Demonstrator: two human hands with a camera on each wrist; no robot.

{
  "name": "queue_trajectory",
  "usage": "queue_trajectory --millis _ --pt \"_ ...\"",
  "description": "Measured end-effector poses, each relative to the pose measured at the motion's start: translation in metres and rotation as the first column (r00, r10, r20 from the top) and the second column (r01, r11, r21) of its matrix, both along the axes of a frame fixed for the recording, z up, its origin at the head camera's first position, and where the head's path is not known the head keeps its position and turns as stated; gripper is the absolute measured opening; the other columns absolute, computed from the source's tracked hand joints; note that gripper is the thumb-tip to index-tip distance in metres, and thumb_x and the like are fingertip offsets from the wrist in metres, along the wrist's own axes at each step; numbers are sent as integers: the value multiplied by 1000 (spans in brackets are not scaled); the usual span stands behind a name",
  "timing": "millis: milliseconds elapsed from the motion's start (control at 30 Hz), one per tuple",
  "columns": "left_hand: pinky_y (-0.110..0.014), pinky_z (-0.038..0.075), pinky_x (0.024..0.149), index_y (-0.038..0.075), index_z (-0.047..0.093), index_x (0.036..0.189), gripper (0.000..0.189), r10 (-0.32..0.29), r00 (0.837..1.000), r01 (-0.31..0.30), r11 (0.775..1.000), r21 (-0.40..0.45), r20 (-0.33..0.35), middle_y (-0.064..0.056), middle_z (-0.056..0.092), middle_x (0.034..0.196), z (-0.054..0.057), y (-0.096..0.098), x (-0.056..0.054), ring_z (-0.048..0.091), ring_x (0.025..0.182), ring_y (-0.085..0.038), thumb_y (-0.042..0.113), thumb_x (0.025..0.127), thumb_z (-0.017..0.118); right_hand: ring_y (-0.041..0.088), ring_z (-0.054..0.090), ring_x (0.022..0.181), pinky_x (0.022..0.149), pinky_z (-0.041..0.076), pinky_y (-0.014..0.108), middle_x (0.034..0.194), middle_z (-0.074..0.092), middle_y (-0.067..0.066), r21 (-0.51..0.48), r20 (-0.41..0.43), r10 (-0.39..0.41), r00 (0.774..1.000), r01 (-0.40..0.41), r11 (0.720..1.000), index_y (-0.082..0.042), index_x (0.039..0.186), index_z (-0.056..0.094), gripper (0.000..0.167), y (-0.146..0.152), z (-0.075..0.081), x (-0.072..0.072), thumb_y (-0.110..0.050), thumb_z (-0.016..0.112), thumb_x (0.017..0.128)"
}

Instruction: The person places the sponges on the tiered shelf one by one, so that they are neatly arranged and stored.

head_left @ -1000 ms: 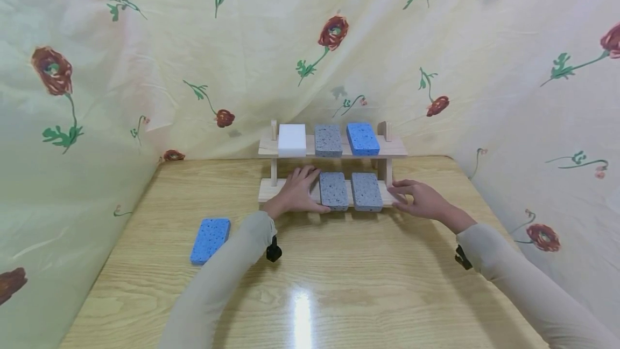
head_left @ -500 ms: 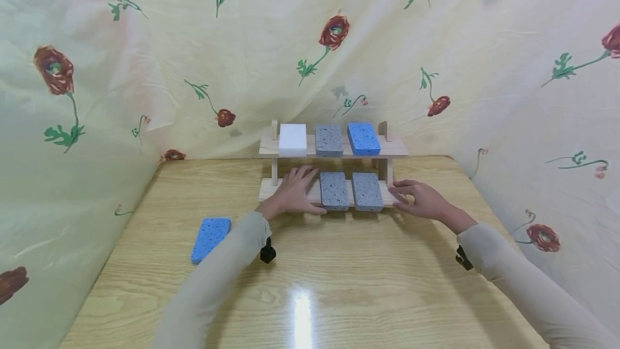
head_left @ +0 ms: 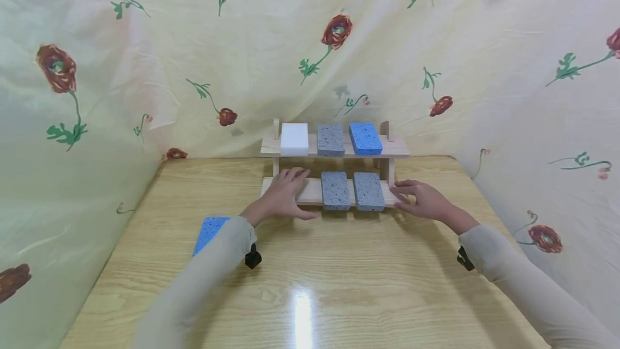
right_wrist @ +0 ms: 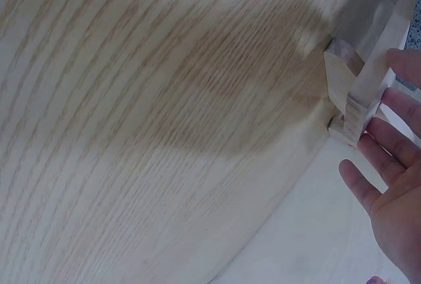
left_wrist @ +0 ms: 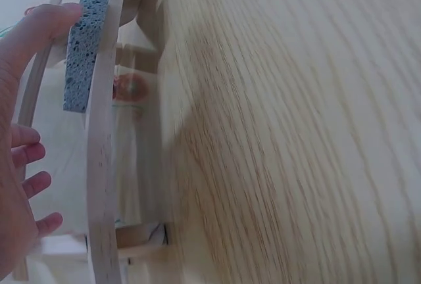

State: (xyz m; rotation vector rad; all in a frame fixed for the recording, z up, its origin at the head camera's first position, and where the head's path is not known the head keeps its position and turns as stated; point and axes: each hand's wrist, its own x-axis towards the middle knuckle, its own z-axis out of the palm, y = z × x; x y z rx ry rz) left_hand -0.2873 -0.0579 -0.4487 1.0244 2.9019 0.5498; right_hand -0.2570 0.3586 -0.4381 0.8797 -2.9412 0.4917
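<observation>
A two-tier wooden shelf (head_left: 308, 194) stands at the back of the table. Its lower tier bears two speckled grey sponges (head_left: 335, 191), side by side. My left hand (head_left: 282, 196) is over the left part of that tier, fingers spread, holding nothing, apart from the nearer grey sponge in the head view. In the left wrist view its thumb appears in front of a grey sponge (left_wrist: 87, 47). My right hand (head_left: 422, 201) holds the lower tier's right end, its thumb at the front edge (right_wrist: 373, 77). A blue sponge (head_left: 210, 230) lies on the table, partly hidden by my left sleeve.
On the upper tier rest a white sponge-like block (head_left: 294, 139), a grey sponge (head_left: 331, 140) and a blue sponge (head_left: 365, 139). Flowered cloth (head_left: 252, 58) hangs behind and at both sides of the wooden table (head_left: 358, 279).
My left hand has moved left, away from the left grey sponge on the lower tier. My left sleeve now covers more of the blue sponge. The right hand stays in place.
</observation>
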Motion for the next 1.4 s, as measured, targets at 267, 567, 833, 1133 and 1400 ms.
queue_trajectory --millis 267,567,833,1133,1400 --pt "-62 25 122 12 20 164 124 2 1000 -2 999 37 -4 -12 29 164 7 -25 12 28 149 -40 70 71 78 51 58 123 95 52 62 136 60 32 -5 -11 12 1000 -12 1000 5 131 65 43 1 -1 0 -16 72 95" --pt "-66 30 117 8 25 162 121 7 998 -3 997 72 -56 -16 33 161 7 -55 19 33 145 -42 66 71 80 52 58 123 95 52 63 137 60 33 -3 -4 9 1000 -9 1000 5 132 65 43 -1 1 0 -16 71 95" --pt "-67 28 117 12 26 162 120 63 998 -62 995 72 -12 -13 33 161 8 -80 27 29 147 -42 63 70 83 52 58 124 96 51 63 137 59 33 1 1 1 1000 -1 1000 5 132 65 43 -1 1 0 -15 71 95" --pt "-70 25 116 17 25 163 119 109 993 -111 993 47 43 -14 29 164 6 -108 35 27 147 -44 65 71 82 51 58 123 97 51 63 137 59 32 9 -2 2 1000 -2 1000 5 133 64 44 0 0 -1 -17 71 95" --pt "-73 31 110 16 28 162 118 126 991 -127 991 31 36 -19 35 160 0 -137 45 31 142 -48 59 69 86 52 58 124 98 50 64 137 60 32 -2 -2 2 1000 -2 1000 5 133 64 44 1 -1 -1 -17 71 95"
